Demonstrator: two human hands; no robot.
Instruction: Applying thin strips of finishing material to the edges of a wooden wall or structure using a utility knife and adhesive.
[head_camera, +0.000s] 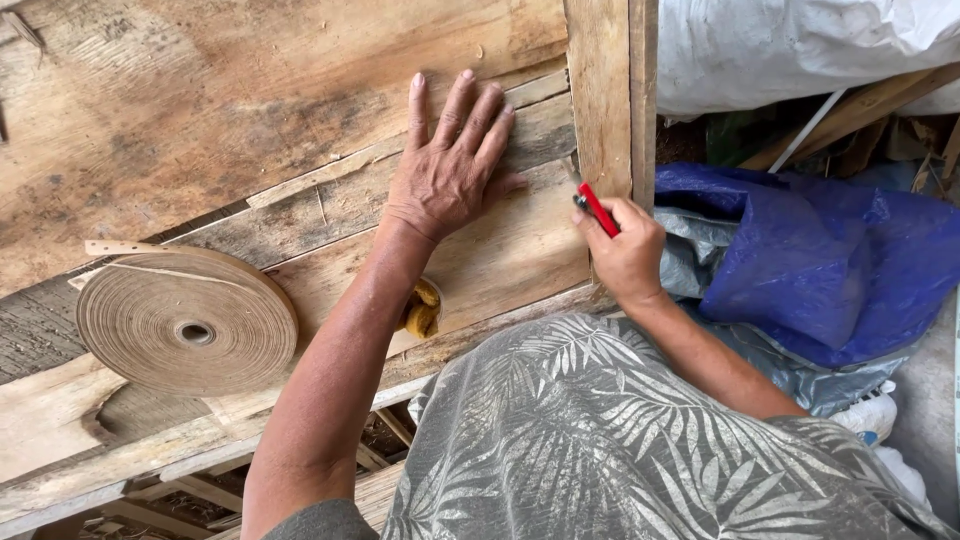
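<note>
Wooden veneer sheets (300, 110) are lying across the rough work surface, and you are pressing your left hand (450, 165) flat on them, fingers spread wide and holding nothing. Your right hand (625, 250) is gripping a red-handled utility knife (595, 207), fingers closed around it, with its tip resting against the veneer just beside an upright wooden plank (600, 90) at the sheet's right edge. A roll of brown veneer tape (185, 322) is lying flat on the surface near your left forearm, its loose end sticking out at the top. A yellow object (424, 308) is partly hiding under your left wrist. Blue tarpaulin (810, 250) is bunching up beyond the plank, with white sacking (800, 45) above it.
</note>
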